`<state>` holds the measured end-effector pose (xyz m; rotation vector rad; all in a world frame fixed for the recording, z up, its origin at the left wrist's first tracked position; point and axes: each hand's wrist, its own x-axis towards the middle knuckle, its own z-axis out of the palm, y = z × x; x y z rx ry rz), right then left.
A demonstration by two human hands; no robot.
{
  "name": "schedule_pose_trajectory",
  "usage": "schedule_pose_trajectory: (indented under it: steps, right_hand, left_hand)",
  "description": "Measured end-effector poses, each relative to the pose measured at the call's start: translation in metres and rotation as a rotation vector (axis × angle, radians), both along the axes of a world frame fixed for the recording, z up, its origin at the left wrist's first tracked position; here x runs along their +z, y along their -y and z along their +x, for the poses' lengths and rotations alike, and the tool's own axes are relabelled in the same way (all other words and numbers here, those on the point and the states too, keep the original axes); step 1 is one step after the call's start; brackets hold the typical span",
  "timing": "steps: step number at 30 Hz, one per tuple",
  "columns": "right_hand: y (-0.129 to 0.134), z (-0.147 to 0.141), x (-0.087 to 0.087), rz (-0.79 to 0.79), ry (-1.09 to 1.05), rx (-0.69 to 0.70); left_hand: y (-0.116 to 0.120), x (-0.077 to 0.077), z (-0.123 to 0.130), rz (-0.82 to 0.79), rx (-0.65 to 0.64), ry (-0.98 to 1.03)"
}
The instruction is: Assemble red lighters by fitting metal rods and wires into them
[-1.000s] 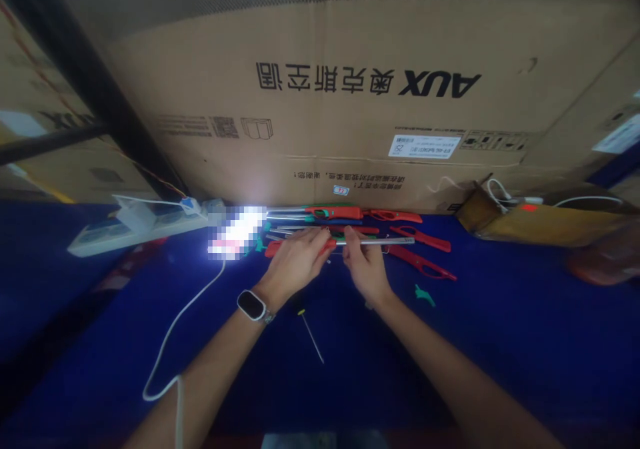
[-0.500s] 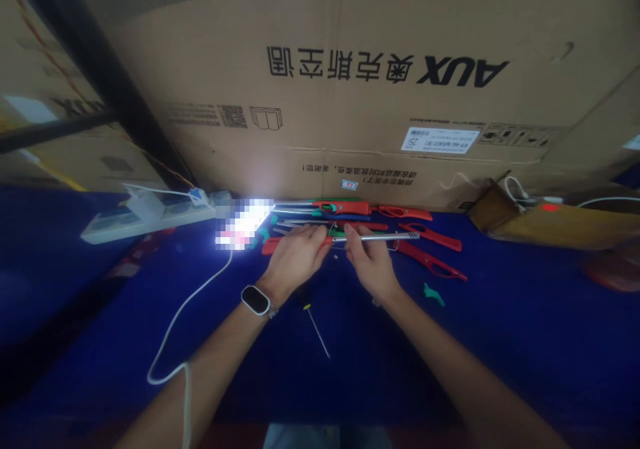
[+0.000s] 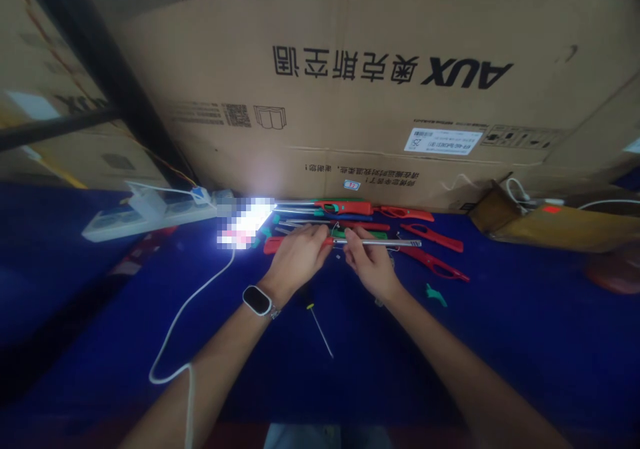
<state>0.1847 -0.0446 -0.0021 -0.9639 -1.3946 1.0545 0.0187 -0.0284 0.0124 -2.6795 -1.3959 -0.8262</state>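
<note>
Between my hands lies a long-necked gas lighter [image 3: 390, 242] with a red handle and a silver metal tube pointing right. My left hand [image 3: 303, 256] is closed around its red handle, covering much of it. My right hand [image 3: 369, 262] pinches the tube near where it meets the handle. A thin wire loops up at that joint. Behind my hands lie more lighters, among them a red one with a green trigger [image 3: 347, 207]. Red handle shells [image 3: 433, 262] rest to the right. A small green trigger piece [image 3: 436, 295] lies nearer me, and a screwdriver [image 3: 320, 331] lies below my hands.
A bright, blurred-out screen [image 3: 250, 222] with a white cable [image 3: 173, 329] sits at the left by a white power strip [image 3: 155, 216]. A large cardboard box [image 3: 340, 116] stands along the back of the blue table [image 3: 380, 382]. A yellowish box [image 3: 555, 226] is at right.
The view has shifted very slightly, moving everything a little to the right in the picture. Both hands keep the same hold on the lighter.
</note>
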Motion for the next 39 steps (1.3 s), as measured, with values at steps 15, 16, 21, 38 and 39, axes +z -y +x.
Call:
schedule_pose_trajectory:
  steps: [15,16,21,38,39]
  right_hand:
    - [0.005,-0.006,0.004,-0.067,-0.028,-0.014]
    - [0.005,-0.006,0.005,-0.056,-0.018,-0.007]
    - [0.006,-0.007,0.006,0.029,0.06,-0.05]
    - [0.003,-0.01,0.002,0.047,0.094,-0.13]
    - [0.004,-0.011,0.0,0.042,0.119,-0.113]
  left_hand:
    - [0.005,0.004,0.003,-0.015,0.048,-0.078]
    - [0.006,0.005,0.004,-0.017,0.055,-0.091]
    - [0.007,0.008,0.006,-0.031,0.075,-0.16]
    - [0.011,0.009,0.02,-0.039,0.119,-0.183]
    - [0.012,0.01,0.02,-0.04,0.129,-0.181]
